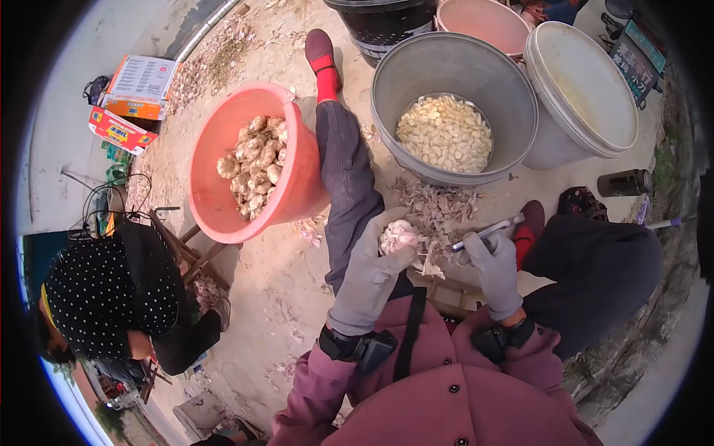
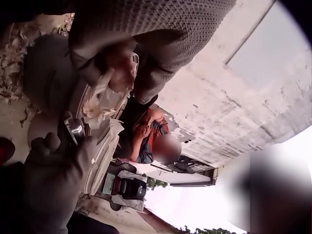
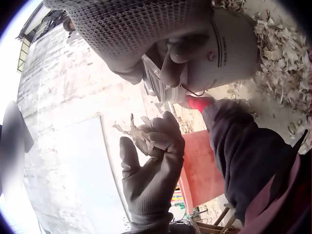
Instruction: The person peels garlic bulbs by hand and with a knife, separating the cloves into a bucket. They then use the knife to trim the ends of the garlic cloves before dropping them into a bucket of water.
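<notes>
In the head view my gloved left hand [image 1: 366, 281] grips a whitish-pink garlic bulb [image 1: 398, 237], fingers and thumb around its sides. Loose papery skin [image 1: 431, 260] hangs from the bulb toward the right. My gloved right hand [image 1: 496, 275] holds a slim silver knife [image 1: 503, 225], slanting down to the left with its end close to the hanging skin. The left wrist view shows the bulb [image 2: 122, 73] partly covered by the left-hand fingers, with the knife [image 2: 74, 130] below it. From the right wrist, the bulb [image 3: 146, 140] sits in the curled left hand [image 3: 155, 178].
A pink tub [image 1: 212, 134] of unpeeled garlic stands at left. Ahead, a grey bucket [image 1: 454, 63] holds peeled cloves [image 1: 446, 134], beside a white bucket [image 1: 580, 89]. Shed skins [image 1: 435, 204] litter the ground between my feet. Another person [image 1: 111, 290] sits at left. A dark bottle [image 1: 625, 183] lies at right.
</notes>
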Tool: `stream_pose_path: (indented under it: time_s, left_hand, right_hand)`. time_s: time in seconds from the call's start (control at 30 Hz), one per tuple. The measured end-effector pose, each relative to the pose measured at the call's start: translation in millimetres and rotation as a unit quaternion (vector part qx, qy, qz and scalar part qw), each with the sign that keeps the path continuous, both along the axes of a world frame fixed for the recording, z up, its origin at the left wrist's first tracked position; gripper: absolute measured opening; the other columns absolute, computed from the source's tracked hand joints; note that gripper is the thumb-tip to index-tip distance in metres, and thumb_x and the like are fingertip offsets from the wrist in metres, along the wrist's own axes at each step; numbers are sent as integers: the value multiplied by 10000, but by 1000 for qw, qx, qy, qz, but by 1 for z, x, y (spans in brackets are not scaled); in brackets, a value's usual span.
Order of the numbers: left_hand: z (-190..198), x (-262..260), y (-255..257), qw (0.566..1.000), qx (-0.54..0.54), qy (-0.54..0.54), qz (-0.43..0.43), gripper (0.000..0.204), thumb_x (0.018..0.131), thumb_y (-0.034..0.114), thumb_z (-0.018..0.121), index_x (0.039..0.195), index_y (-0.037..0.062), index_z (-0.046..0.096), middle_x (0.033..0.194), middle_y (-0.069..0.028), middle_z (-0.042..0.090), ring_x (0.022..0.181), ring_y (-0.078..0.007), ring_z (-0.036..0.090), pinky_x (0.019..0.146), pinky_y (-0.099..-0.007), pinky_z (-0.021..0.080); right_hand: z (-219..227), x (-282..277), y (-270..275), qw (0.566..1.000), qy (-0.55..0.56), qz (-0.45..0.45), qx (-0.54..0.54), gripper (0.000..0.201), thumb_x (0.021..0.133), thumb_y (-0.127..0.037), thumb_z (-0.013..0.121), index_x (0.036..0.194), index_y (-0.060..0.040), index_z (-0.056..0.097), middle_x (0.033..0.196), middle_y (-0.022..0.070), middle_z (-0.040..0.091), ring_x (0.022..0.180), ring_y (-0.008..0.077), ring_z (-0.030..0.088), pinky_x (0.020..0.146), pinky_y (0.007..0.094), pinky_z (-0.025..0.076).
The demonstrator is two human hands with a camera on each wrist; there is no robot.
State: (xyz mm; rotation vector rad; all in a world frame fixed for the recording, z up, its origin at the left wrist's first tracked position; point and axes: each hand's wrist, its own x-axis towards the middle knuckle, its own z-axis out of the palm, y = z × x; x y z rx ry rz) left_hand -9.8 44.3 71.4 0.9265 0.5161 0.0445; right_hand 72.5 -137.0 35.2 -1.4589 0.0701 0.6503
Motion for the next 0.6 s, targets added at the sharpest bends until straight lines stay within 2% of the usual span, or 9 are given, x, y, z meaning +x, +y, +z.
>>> stream_pose_path:
  time_s: [0.03,0.07,0.23,0.3,0.37,0.43,0.5,0.53,0.6]
  left_hand:
    - [3,-2,-3,995,91,21,-21,489,870,22,634,1327,8,460,1080,-31,541,997,-86,526,881,-243,457]
    - [13,-2,-7,989,140,36,-36,507,814,36,679,1284,9,490,1068,-19,530,982,-75,504,867,-225,440]
    - [-8,-16,-16,974,210,47,-72,507,784,6,698,1253,20,507,1041,-11,540,924,-69,519,811,-212,461]
    - [-13,-17,-14,942,324,21,-82,566,732,67,730,1246,0,501,1086,-95,542,1008,-189,540,882,-303,450]
    - [-19,-18,-18,946,316,22,-70,569,718,58,728,1237,2,503,1089,-112,535,1009,-217,543,886,-315,446]
    - [-22,-16,-21,949,308,21,-58,572,704,50,725,1229,4,504,1091,-128,529,1010,-246,547,890,-327,443]
    - [-22,-14,-22,889,453,-43,-52,571,676,28,719,1205,7,505,1075,-151,519,986,-299,552,882,-358,449]
    - [-22,-13,-23,890,451,-42,-52,571,676,28,719,1205,7,505,1075,-151,519,986,-299,552,882,-358,449]
    - [-23,-10,-24,851,516,-88,-38,558,663,8,704,1187,19,511,1061,-179,511,982,-361,544,854,-396,459]
  right_hand:
    - [4,1,2,1000,-9,-6,9,172,937,-113,586,1044,7,646,734,-21,624,593,15,495,517,192,370]
    - [6,0,2,1000,-12,5,-17,176,938,-113,585,1055,7,639,756,-10,639,617,13,510,533,184,382]
    - [19,-9,6,999,-37,26,-8,169,924,-135,623,1013,6,650,744,-15,636,613,16,509,528,196,387]
    - [19,-12,6,999,-40,25,14,167,914,-146,642,982,6,656,730,-21,630,608,18,506,521,203,384]
    - [9,-15,-1,988,-118,74,-63,179,883,-145,676,948,21,663,751,12,647,604,34,516,516,228,390]
    - [9,-16,-2,981,-143,96,-91,180,869,-142,684,937,24,668,773,37,655,613,50,533,530,242,408]
    - [21,-19,3,972,-164,117,-119,181,856,-139,692,926,27,673,795,61,662,622,67,550,544,255,426]
    - [38,-18,12,965,-195,124,-127,170,839,-130,695,920,19,680,815,76,667,631,99,577,564,266,445]
    - [46,-15,19,956,-225,131,-135,161,822,-120,698,914,12,688,836,91,671,640,132,604,584,276,463]
